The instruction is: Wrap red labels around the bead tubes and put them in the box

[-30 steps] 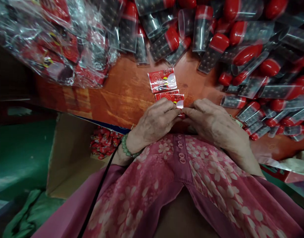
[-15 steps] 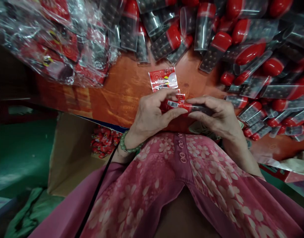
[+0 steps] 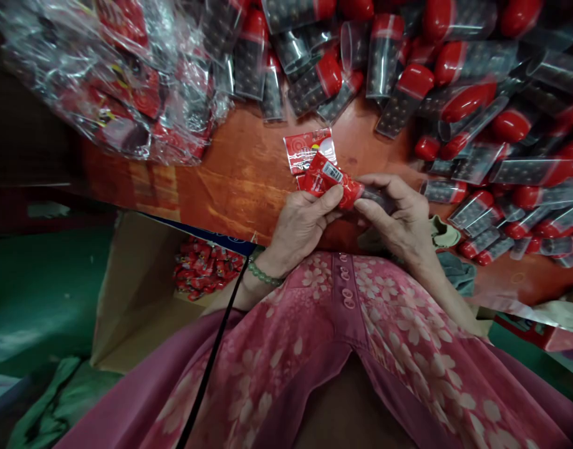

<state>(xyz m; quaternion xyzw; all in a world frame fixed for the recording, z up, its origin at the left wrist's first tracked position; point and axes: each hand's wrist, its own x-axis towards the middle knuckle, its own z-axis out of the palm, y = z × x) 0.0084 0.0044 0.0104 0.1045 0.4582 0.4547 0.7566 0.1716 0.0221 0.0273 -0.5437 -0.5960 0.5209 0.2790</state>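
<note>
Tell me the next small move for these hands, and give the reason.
Probably have the right hand ease the tube further into the red wrapper while the left hand steadies it: the tube's dark body shows beyond the wrapper's end, and each hand grips one piece.

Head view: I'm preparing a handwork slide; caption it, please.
The left hand grips a red barcoded wrapper and the right hand a dark tube, near many red-capped tubes.
</note>
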